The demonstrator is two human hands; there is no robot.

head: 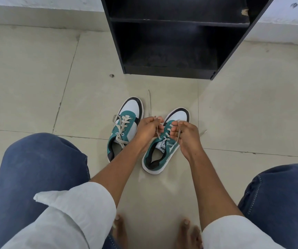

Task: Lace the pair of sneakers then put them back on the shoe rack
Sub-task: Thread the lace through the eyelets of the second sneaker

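Hands over the right sneaker (160, 151), left hand (147, 131) pinching its lace (163, 135), right hand (186, 135) pinching the other end, left sneaker (126, 123) beside it, black shoe rack (180, 42) behind.

The floor (37, 83) is laid with large pale beige tiles, with thin dark joints running between them. A small dark speck (111, 75) lies on one tile. Along the far edge runs a white wall (37, 4), with a dark smudge (294, 5) on its right part.
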